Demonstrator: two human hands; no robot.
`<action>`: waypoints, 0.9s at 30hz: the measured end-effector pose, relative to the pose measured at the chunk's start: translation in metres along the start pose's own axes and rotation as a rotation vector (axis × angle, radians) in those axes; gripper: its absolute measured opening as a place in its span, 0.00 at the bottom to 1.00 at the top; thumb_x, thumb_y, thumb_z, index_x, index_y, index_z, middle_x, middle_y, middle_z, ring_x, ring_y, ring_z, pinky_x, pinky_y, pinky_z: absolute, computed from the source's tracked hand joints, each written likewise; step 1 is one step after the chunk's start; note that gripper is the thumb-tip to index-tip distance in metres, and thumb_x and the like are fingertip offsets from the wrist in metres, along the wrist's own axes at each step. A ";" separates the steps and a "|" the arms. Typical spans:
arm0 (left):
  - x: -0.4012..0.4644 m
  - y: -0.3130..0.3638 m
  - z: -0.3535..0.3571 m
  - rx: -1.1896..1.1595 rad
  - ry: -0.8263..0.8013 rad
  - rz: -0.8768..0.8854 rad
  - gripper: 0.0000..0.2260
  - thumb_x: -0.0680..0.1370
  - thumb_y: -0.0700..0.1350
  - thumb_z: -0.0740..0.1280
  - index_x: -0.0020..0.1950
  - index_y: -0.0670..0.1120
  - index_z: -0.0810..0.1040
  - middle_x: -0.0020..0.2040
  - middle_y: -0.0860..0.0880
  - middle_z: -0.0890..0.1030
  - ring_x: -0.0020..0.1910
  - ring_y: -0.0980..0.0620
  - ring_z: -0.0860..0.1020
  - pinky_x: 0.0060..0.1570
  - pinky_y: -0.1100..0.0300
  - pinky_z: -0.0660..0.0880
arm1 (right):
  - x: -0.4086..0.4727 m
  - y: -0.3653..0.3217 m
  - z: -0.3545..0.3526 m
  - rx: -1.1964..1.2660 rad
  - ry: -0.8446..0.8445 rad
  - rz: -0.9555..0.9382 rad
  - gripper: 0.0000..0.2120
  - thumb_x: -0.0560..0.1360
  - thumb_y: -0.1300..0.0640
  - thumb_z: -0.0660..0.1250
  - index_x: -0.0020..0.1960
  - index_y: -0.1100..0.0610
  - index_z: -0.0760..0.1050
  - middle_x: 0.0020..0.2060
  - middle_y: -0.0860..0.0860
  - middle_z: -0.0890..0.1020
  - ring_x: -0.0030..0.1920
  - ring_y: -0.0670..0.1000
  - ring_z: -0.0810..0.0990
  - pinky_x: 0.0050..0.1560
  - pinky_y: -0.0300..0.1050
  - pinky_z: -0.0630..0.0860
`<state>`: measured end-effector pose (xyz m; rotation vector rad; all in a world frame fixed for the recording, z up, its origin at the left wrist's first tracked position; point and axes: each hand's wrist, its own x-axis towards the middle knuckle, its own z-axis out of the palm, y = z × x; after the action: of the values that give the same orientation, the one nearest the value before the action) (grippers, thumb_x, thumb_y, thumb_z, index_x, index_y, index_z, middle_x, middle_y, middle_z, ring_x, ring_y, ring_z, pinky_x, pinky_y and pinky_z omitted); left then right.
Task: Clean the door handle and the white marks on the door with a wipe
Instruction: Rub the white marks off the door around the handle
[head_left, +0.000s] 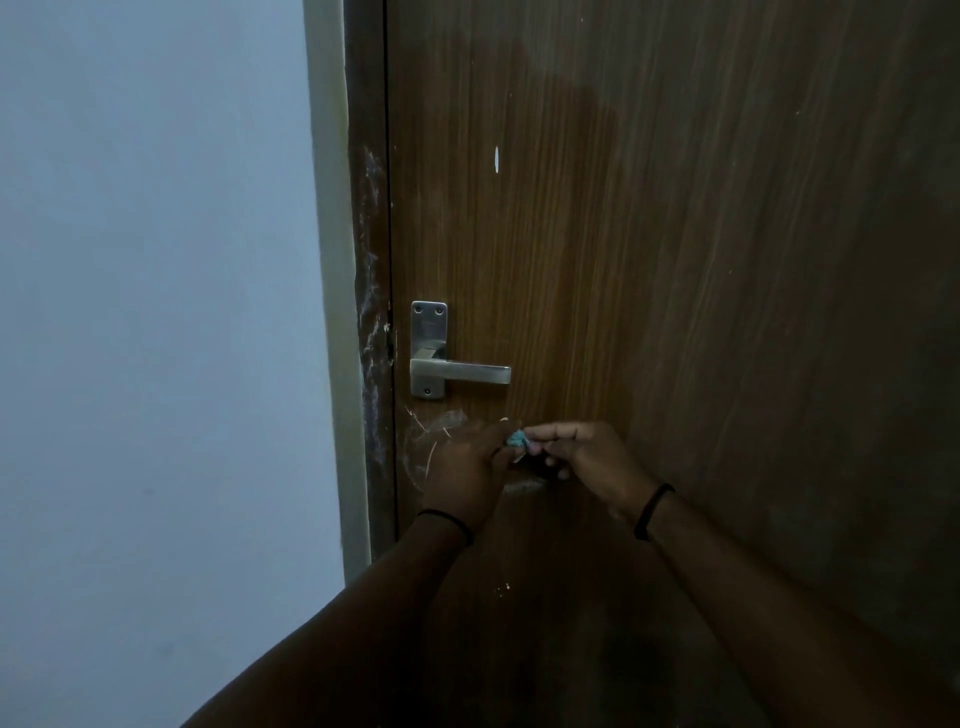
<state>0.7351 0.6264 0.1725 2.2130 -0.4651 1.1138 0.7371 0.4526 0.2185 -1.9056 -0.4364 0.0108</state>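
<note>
Both forearms reach in; left hand (467, 462) and right hand (587, 452) pinch a small blue wipe (515, 440) between their fingertips. Door handle (460, 371) sits just above the grip, white marks (431, 441) beside it — open a clean face first, then rub.

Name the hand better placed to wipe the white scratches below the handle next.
Probably the left hand. It partly overlaps the white scratches under the handle, while the right hand sits farther right. Both pinch the blue wipe.
</note>
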 end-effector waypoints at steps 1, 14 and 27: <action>-0.001 0.000 0.001 0.039 0.003 0.011 0.11 0.77 0.45 0.68 0.59 0.46 0.80 0.51 0.47 0.82 0.48 0.54 0.79 0.48 0.59 0.76 | 0.001 -0.003 -0.003 -0.115 0.067 -0.060 0.16 0.80 0.65 0.58 0.53 0.50 0.81 0.55 0.49 0.83 0.51 0.44 0.79 0.46 0.34 0.73; -0.009 -0.019 0.033 0.291 0.145 0.198 0.10 0.73 0.39 0.73 0.53 0.40 0.82 0.53 0.42 0.80 0.50 0.46 0.79 0.45 0.55 0.78 | 0.076 -0.072 -0.058 -1.301 0.723 -0.887 0.23 0.82 0.51 0.55 0.77 0.53 0.62 0.77 0.57 0.60 0.78 0.57 0.56 0.76 0.62 0.52; -0.031 -0.023 0.068 0.266 0.122 0.301 0.10 0.76 0.41 0.68 0.54 0.39 0.82 0.46 0.42 0.80 0.42 0.48 0.77 0.40 0.59 0.73 | 0.091 -0.039 -0.058 -1.369 0.844 -0.874 0.24 0.84 0.48 0.48 0.79 0.50 0.56 0.78 0.52 0.59 0.78 0.56 0.55 0.76 0.62 0.53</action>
<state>0.7706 0.6004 0.1079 2.3343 -0.6446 1.5364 0.8231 0.4398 0.2943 -2.4851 -0.7136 -2.0179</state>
